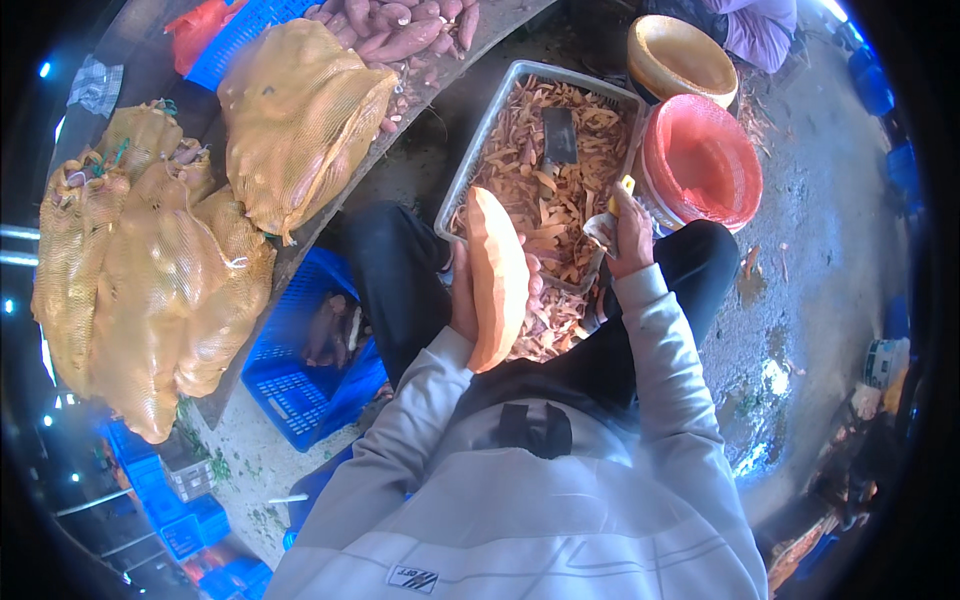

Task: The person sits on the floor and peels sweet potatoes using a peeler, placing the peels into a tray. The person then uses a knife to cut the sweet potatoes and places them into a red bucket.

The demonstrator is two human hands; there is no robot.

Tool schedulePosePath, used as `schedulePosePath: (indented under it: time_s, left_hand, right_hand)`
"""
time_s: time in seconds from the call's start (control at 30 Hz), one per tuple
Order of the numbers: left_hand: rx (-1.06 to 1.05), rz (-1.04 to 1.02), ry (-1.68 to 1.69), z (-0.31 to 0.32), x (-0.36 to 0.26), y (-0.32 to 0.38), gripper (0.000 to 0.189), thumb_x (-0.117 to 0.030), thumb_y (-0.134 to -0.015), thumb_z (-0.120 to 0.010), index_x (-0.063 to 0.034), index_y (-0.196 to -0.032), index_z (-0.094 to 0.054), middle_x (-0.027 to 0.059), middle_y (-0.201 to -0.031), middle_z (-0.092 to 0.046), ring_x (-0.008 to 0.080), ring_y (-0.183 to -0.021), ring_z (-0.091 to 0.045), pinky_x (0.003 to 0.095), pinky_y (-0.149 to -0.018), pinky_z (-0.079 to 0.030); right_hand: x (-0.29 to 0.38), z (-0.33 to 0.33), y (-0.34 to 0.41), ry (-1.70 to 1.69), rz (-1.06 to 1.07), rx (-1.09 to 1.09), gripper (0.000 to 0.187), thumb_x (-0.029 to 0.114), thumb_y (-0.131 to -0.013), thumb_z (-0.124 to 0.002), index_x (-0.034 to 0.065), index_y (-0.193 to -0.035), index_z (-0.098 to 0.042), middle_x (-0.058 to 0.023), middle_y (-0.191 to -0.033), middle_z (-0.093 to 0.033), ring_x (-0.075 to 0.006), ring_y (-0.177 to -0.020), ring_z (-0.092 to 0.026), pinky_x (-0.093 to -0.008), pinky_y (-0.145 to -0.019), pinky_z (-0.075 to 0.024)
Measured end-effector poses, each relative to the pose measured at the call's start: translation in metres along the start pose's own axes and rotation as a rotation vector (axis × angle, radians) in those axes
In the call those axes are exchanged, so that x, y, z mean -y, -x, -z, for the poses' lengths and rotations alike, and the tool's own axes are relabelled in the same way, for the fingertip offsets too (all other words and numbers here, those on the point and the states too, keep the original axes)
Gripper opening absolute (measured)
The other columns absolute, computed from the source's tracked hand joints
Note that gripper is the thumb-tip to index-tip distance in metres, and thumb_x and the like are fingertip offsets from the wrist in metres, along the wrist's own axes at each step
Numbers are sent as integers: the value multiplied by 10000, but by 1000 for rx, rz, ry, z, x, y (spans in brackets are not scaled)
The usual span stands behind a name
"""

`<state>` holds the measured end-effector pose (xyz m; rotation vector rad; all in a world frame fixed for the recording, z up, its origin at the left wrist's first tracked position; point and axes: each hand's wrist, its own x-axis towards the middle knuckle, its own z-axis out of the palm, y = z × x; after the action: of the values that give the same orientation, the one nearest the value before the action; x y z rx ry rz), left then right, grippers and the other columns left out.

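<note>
My left hand (463,296) is wrapped around a large peeled sweet potato (499,281), its orange flesh showing along the whole visible side. In my right hand (635,236) is a yellow-handled tool (625,186), apparently a peeler; a pale, dirty piece beside my fingers is hard to make out. The two hands are apart. Beyond them stands a grey plastic tub (466,165) full of peelings (510,142). A dark, flat blade, seemingly a cleaver (559,135), lies on those peelings. More peelings (555,322) cover the ground between my legs.
Right of the tub are a red round basket (750,169) and a yellowish one (645,56). Mesh sacks (300,120) and unpeeled sweet potatoes (409,37) fill the left bench. Below it sits a blue crate (289,390). Another person's purple sleeve (761,34) appears top right. The floor (810,300) is wet.
</note>
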<state>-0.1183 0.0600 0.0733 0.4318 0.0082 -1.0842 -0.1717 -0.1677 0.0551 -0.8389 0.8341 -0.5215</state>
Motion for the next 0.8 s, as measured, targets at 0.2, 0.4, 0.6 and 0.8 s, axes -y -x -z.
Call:
schedulePosePath:
  time_s: [0.2, 0.4, 0.6, 0.8]
  left_hand:
    - [-115, 28, -17, -4, 5, -4, 802, -780, -922, -339, -70, -1233, -544, 149, -1056, -601, 281, -843, -578, 374, -650, -488]
    - [-128, 64, -134, 6, 10, -12, 808, -763, -942, -301, -40, -1157, -593, 138, -944, -644, 273, -757, -614, 361, -671, -541]
    - [-309, -25, -161, 13, 17, -6, 649, -721, -939, -450, -145, -1183, -624, 53, -975, -676, 184, -892, -669, 302, -800, -563]
    - [-366, -77, -170, 33, 15, -5, 659, -708, -964, -399, -118, -1168, -609, 42, -989, -685, 164, -870, -682, 284, -775, -581]
  right_hand:
    - [-12, 16, 6, -66, -6, 62, 226, 283, -1003, -597, 61, -965, -615, -11, -752, -547, -106, -567, -560, -248, -484, -455]
    - [-22, 39, -6, -24, -14, -1, 222, 282, -998, -600, 61, -972, -607, -19, -756, -544, -118, -567, -575, -258, -496, -481]
    - [-32, 41, 1, 73, 1, -27, 284, 326, -989, -606, 47, -1043, -627, -26, -803, -590, -116, -623, -593, -264, -555, -503]
    - [-63, 54, -25, 144, 144, 48, 281, 289, -982, -618, 23, -1071, -639, -3, -835, -612, -107, -662, -577, -280, -585, -494]
